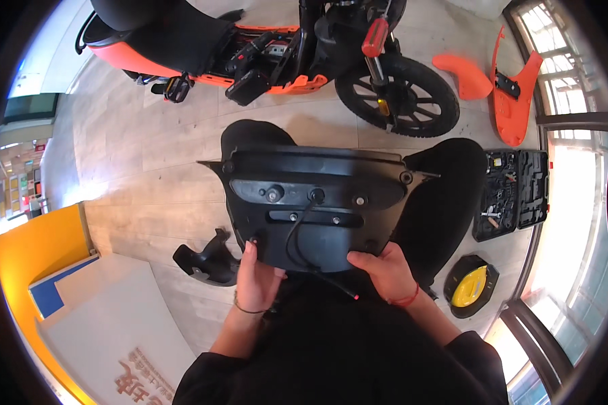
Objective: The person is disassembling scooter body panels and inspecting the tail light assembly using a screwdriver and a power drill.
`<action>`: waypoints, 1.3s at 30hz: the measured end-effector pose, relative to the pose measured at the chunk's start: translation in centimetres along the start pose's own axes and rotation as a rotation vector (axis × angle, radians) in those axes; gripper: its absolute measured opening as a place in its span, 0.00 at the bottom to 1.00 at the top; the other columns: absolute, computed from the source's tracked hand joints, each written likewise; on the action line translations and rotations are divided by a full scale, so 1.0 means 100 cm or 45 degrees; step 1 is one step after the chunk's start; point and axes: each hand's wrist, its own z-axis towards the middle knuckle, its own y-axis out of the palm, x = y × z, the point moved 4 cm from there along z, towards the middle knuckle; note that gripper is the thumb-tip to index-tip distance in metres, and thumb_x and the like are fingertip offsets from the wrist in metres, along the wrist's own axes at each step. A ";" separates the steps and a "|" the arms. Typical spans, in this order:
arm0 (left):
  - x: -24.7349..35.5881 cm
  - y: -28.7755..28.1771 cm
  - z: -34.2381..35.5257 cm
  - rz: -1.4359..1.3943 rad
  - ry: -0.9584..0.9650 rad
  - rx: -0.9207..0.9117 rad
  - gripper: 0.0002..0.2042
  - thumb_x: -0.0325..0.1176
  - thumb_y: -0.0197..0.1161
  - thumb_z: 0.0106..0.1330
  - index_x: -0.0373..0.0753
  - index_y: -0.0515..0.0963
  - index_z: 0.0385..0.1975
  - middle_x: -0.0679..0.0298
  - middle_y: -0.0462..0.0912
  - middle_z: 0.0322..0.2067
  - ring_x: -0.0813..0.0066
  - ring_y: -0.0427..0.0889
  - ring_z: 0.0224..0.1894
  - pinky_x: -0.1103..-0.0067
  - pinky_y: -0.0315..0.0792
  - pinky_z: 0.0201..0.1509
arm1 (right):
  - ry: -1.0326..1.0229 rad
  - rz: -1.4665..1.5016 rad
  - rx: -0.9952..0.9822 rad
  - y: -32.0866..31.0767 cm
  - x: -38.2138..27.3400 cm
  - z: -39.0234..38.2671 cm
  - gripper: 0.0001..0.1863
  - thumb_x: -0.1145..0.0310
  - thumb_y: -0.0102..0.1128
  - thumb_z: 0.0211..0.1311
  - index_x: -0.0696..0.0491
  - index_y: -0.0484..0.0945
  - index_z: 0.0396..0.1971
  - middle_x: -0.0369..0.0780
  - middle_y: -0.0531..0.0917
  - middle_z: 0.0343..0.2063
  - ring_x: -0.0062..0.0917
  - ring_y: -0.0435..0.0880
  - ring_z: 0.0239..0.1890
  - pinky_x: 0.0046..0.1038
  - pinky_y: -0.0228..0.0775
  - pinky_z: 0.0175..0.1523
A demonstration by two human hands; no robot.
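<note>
A wide black plastic panel [331,239] rests over my lap, tilted toward me. It has bolts, a slot and a raised strip across its upper part. From a round fitting on it a thin black cable [292,237] curls down, and its loose end with a pinkish tip [356,297] hangs over the lower edge. At the panel's lower left corner my left hand [257,280] grips it, thumb on the face. My right hand [387,273] holds the lower right corner, thumb also on top; its other fingers are mostly hidden behind the panel.
Ahead stands an orange and black scooter [290,84] with its middle uncovered. Orange body panels [510,98] lie at far right. An open black tool case [513,196] and a yellow-and-black piece [471,287] sit right. Left are a curved black part [213,260] and a white box [115,317].
</note>
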 end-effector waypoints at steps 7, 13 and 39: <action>0.051 -0.001 0.012 0.237 0.349 0.000 0.26 0.34 0.58 0.60 0.32 0.60 0.56 0.59 0.70 0.52 0.69 0.70 0.54 0.73 0.64 0.58 | -0.005 -0.123 -0.067 -0.003 -0.019 0.002 0.10 0.74 0.61 0.53 0.59 0.79 0.36 0.32 0.80 0.33 0.14 0.76 0.36 0.19 0.67 0.42; 0.053 0.010 0.019 0.135 0.134 0.018 0.24 0.35 0.59 0.59 0.33 0.63 0.54 0.58 0.74 0.49 0.67 0.74 0.50 0.72 0.69 0.53 | -0.072 -0.670 -0.094 0.005 -0.040 0.002 0.07 0.70 0.61 0.55 0.57 0.78 0.31 0.27 0.76 0.25 0.10 0.70 0.29 0.17 0.64 0.34; 0.087 -0.102 0.036 -0.372 0.364 0.377 0.22 0.31 0.57 0.59 0.34 0.63 0.52 0.55 0.75 0.44 0.64 0.77 0.43 0.72 0.74 0.46 | -0.311 -1.056 -0.139 0.157 -0.145 0.267 0.16 0.68 0.55 0.57 0.61 0.72 0.44 0.39 0.80 0.36 0.20 0.78 0.41 0.22 0.69 0.44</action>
